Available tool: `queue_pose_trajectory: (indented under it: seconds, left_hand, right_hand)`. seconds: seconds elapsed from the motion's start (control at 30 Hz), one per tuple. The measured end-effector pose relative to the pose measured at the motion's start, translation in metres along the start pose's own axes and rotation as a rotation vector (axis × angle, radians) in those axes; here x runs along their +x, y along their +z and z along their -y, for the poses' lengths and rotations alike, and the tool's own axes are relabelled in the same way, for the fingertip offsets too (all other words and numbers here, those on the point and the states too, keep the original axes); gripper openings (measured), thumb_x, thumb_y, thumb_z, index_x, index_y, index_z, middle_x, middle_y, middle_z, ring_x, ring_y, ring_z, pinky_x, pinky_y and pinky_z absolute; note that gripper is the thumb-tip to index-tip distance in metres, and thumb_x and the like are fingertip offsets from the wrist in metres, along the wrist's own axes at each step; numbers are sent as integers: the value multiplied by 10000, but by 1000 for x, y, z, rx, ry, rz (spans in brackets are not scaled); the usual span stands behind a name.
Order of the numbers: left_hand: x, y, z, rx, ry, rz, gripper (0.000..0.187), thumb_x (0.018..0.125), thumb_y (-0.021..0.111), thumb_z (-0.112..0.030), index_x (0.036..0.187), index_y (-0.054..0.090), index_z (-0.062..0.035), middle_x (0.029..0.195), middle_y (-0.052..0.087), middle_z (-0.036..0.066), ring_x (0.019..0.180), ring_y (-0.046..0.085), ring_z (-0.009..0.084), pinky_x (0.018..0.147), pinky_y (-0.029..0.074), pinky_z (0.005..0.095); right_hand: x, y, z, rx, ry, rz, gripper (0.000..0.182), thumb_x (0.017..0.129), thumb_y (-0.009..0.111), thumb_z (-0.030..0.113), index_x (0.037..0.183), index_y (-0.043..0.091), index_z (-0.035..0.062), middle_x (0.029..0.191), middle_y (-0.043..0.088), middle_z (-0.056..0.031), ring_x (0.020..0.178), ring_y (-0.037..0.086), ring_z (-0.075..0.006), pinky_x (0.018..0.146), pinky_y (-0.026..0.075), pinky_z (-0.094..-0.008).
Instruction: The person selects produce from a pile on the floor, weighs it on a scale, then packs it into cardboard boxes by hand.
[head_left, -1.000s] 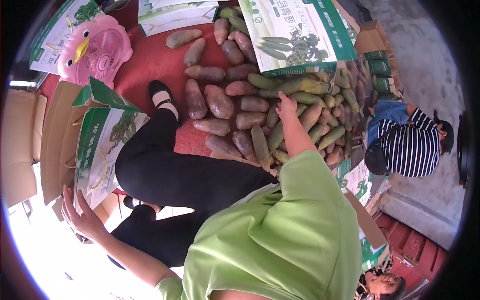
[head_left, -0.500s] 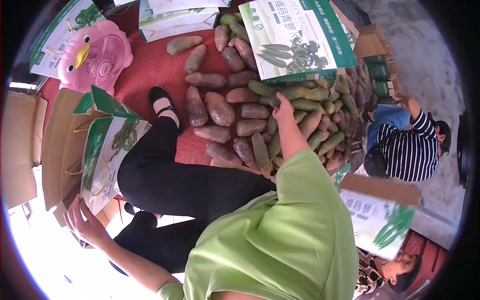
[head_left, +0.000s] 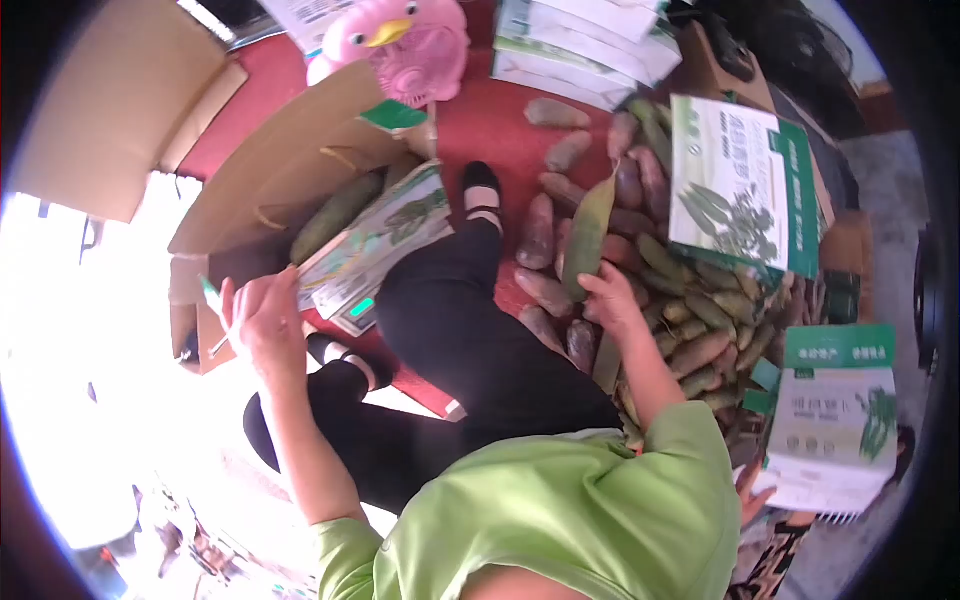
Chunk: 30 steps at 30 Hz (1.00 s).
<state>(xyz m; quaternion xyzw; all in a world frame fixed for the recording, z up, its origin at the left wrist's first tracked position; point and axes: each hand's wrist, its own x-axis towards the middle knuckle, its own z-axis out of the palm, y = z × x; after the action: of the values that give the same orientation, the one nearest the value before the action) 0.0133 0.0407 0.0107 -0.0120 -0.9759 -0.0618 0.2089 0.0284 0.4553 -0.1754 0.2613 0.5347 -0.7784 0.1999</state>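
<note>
My right hand (head_left: 612, 298) is closed around the thick end of a long green radish (head_left: 590, 235), whose thin tip points away from me. Below it lies a heap of green radishes (head_left: 705, 310), several in clear wrapping. My left hand (head_left: 265, 325) is at the near corner of an open carton (head_left: 390, 222), fingers bent over its edge; a narrow green tip (head_left: 210, 292) shows beside the fingers. Inside the carton lies another green radish (head_left: 338, 215). A scale with a lit green display (head_left: 360, 314) shows at the carton's near side.
A pink bird-shaped fan (head_left: 415, 55) stands beyond the carton. Printed radish boxes lie at the back (head_left: 590, 50) and on the heap (head_left: 740, 185). At right, a co-worker's hand (head_left: 755, 493) is by another box (head_left: 835, 415). My foot (head_left: 482, 190) rests on the red floor covering.
My right hand has taken a green radish and lifted it off the heap. My left hand has moved onto the carton's edge. The view has turned left; the co-worker's box at right has shifted.
</note>
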Motion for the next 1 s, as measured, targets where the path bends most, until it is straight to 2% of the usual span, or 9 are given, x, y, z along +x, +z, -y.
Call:
queue_pose_trajectory:
  seconds: [0.13, 0.23, 0.37, 0.43, 0.57, 0.67, 0.73, 0.83, 1.0]
  left_hand:
    - [0, -3, -2, -64, 0, -5, 129, 781, 637, -66, 897, 689, -92, 807, 613, 28, 817, 589, 200, 1025, 349, 428]
    - [0, -3, 0, -52, 2, -5, 139, 774, 651, -89, 908, 686, -94, 796, 599, 29, 805, 585, 199, 1026, 348, 436]
    - [1, -4, 2, -58, -2, -1, 136, 772, 658, -102, 905, 686, -94, 799, 596, 25, 804, 586, 203, 1018, 356, 441]
    - [2, -5, 3, -67, -15, 7, 123, 786, 641, -100, 901, 686, -102, 799, 598, 27, 804, 587, 209, 1012, 360, 439]
    - [0, -1, 10, -2, 36, 14, 158, 801, 594, -116, 932, 680, -139, 811, 599, 25, 822, 596, 209, 1000, 371, 432]
    - [-1, 0, 11, -23, 42, -6, 154, 794, 614, -124, 931, 680, -145, 803, 595, 4, 809, 592, 188, 997, 376, 429]
    - [-3, 0, 13, -39, 29, -10, 149, 794, 620, -125, 929, 680, -144, 803, 594, 1, 810, 591, 187, 997, 376, 429]
    - [-2, 0, 12, -46, 20, -27, 135, 793, 632, -129, 918, 683, -140, 797, 594, -5, 820, 590, 184, 1000, 373, 431]
    - [0, -1, 10, -48, 12, -28, 140, 794, 619, -121, 917, 684, -134, 793, 602, -3, 826, 591, 185, 1003, 371, 437]
  right_hand:
    - [-13, 81, 112, -359, -349, 219, 587, 716, 698, 65, 1260, 495, -22, 1149, 586, -79, 1058, 557, -174, 947, 428, -317]
    - [-12, 131, 167, -564, -555, 321, 612, 702, 715, 70, 1260, 490, -40, 1159, 585, -92, 1051, 558, -162, 935, 432, -296]
    - [-6, 193, 204, -650, -629, 464, 635, 694, 737, 93, 1258, 487, -54, 1134, 600, -108, 1039, 559, -160, 920, 437, -294]
    - [6, 217, 209, -716, -730, 649, 607, 704, 738, 103, 1239, 502, -59, 1084, 619, -120, 1004, 568, -163, 900, 444, -296]
    - [-1, 251, 205, -792, -521, 726, 562, 728, 700, 47, 1246, 496, -33, 1136, 590, -71, 1045, 560, -153, 945, 423, -293]
    - [0, 246, 191, -675, -437, 782, 530, 742, 669, 41, 1242, 505, -25, 1141, 593, -69, 1052, 559, -157, 954, 416, -293]
    - [1, 235, 184, -523, -453, 785, 491, 753, 681, 51, 1216, 541, -31, 1083, 619, -66, 986, 581, -149, 895, 444, -275]
    - [-6, 219, 186, -407, -430, 685, 486, 768, 664, 42, 1231, 531, -23, 1100, 612, -67, 1005, 576, -149, 916, 435, -280]
    - [-9, 215, 216, -640, -618, 591, 510, 765, 694, 73, 1236, 526, -27, 1097, 610, -74, 999, 577, -152, 900, 447, -284]
